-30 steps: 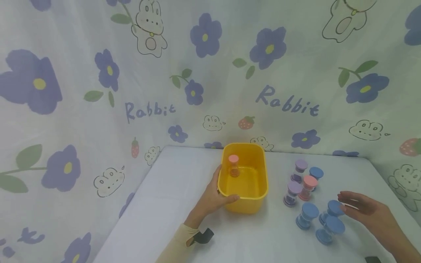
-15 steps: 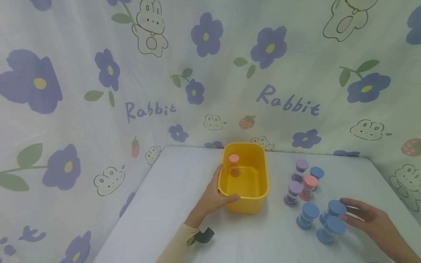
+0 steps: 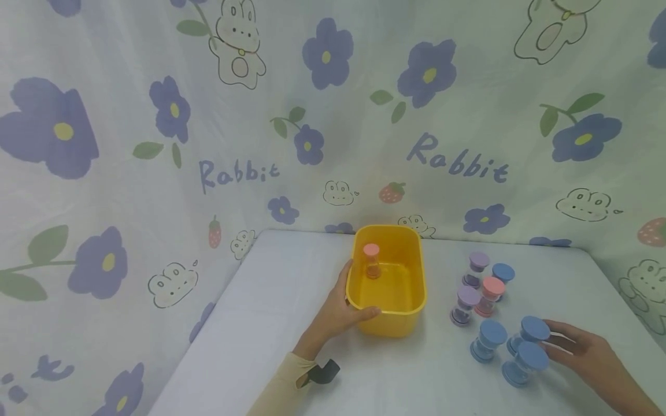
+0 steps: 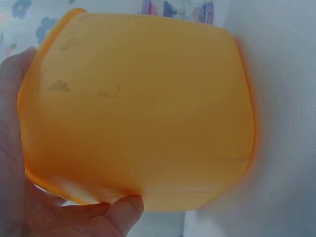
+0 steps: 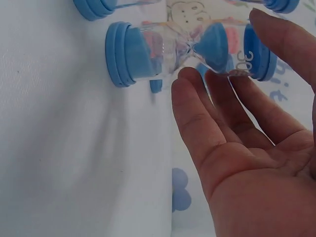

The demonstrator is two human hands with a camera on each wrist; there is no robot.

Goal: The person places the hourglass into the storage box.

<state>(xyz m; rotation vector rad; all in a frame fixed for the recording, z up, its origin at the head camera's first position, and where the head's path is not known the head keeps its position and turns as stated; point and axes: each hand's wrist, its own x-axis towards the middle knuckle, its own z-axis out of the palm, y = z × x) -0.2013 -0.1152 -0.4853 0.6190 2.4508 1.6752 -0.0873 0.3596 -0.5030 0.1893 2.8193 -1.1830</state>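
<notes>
My left hand grips a yellow plastic bin, its thumb over the near rim and its fingers along the left wall. Inside the bin a pink hourglass stands upright. On the right, my right hand has its fingers spread beside two blue hourglasses, a rear one and a front one. The right wrist view has one blue hourglass between the thumb and the other fingers; firm contact cannot be made out. Another blue hourglass stands just left of this pair.
Behind the blue ones stand two purple hourglasses, one farther and one nearer, a pink hourglass and a partly hidden blue hourglass. The white tabletop ends at a curtain printed with flowers and rabbits.
My right hand has come down and closer to the rear blue hourglass, its fingertips now at the cap's right edge. The left hand and bin stay in place.
</notes>
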